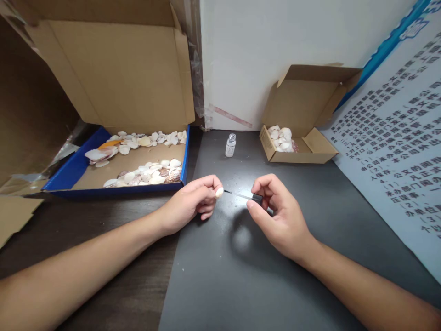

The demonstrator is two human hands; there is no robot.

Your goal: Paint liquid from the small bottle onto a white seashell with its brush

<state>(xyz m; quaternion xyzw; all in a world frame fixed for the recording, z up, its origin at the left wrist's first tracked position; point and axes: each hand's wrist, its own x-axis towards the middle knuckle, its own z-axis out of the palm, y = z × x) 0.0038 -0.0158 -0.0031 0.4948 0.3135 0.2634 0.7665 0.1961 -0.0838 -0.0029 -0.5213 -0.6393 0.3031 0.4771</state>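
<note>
Fingers of my left hand (193, 202) pinch a small white seashell (219, 192) mid-frame; my right hand (275, 216) grips a thin black-capped brush (246, 196), lying horizontal, tip just right of the shell.

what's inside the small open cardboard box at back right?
The small open cardboard box holds a heap of pale seashells against its left end; the right part of the floor shows bare. Anything beneath the heap or behind the front wall is hidden.
</note>
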